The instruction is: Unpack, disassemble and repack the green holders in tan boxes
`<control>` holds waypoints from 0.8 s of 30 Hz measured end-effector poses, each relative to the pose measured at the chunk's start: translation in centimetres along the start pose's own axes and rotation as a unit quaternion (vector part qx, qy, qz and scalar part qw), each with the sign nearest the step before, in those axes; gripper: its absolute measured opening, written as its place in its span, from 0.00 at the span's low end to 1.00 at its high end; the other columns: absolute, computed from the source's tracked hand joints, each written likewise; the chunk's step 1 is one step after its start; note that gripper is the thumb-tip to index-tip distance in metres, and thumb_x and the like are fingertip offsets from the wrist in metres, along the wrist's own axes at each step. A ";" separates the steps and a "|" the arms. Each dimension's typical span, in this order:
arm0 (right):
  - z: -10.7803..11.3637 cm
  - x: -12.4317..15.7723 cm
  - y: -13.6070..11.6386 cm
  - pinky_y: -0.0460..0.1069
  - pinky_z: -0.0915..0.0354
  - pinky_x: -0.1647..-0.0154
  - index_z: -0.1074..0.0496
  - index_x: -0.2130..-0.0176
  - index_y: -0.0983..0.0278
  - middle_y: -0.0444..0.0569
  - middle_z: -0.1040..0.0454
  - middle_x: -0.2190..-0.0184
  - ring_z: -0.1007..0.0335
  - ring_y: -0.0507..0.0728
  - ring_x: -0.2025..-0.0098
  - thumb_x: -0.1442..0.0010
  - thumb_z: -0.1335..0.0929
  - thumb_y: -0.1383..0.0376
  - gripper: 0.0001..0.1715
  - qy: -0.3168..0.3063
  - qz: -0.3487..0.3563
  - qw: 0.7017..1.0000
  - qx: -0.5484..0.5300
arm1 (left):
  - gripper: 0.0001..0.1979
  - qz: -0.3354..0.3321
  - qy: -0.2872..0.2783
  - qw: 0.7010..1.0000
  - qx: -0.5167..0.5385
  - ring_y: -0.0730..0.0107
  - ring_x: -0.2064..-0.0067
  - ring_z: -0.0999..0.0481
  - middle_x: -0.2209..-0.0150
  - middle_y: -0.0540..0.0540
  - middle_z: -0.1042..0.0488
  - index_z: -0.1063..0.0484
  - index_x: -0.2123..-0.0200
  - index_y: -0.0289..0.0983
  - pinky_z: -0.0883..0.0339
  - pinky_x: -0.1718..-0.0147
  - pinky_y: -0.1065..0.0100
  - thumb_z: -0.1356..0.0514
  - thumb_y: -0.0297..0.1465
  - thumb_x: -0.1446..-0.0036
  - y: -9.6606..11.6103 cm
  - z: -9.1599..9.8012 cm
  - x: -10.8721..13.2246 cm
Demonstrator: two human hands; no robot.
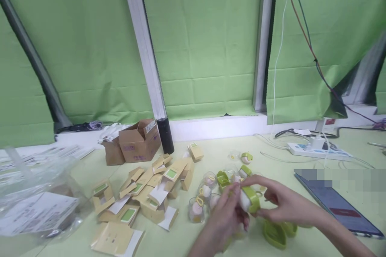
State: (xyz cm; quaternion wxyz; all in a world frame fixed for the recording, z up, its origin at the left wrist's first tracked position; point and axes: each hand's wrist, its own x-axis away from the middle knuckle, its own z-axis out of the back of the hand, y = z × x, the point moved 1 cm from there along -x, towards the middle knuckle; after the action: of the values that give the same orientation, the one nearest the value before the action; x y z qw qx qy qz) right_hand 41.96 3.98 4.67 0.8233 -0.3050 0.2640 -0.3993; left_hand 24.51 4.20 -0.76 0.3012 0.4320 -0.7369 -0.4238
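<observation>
Landmark: the brown box (pixel 140 140) at the back of the table.

1. Held thing. A small piece (pixel 249 200), a white rounded body with a green band across it, is held above the table to the right of the box and nearer the viewer.
2. Grip. The left hand (pixel 224 219) closes its fingertips on the white side. The right hand (pixel 283 204) pinches the green band from the opposite side, with thumb and forefinger closed. Both hands touch the piece, so neither is nearer.
3. Axis. The long axis appears near upright and leans slightly. The white end faces the left hand and the band faces the right.
4. Surroundings.
   - Green shells (pixel 274 233) lie just under the right hand.
   - Clear pods (pixel 199 204) lie between the hands and the box.
   - Flat cartons (pixel 150 192) lie in front of the box.
   - A black cylinder (pixel 165 134) stands touching the box on its right.
   - A tablet (pixel 334 204) and a power strip (pixel 316 150) lie far right of the box.
5. Writing. The box carries a label and purple print, neither legible. The cartons show green panels with no readable text. The tablet screen cannot be read.
</observation>
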 end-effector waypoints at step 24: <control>-3.8 -0.8 1.8 0.50 0.30 0.67 0.26 0.68 0.62 0.48 0.27 0.74 0.29 0.56 0.70 0.40 0.39 0.51 0.21 0.174 -0.021 0.969 -0.172 | 0.12 -0.016 0.123 0.978 0.170 0.79 0.78 0.33 0.71 0.48 0.27 0.37 0.69 0.35 0.37 0.77 0.74 0.39 0.36 0.49 0.5 1.8 0.6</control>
State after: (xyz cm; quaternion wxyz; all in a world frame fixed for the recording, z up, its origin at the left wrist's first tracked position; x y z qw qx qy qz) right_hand 39.84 4.45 0.96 0.6908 -0.3737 0.4616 -0.4123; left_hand 22.63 4.48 -1.14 0.3050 0.5376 -0.7484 -0.2405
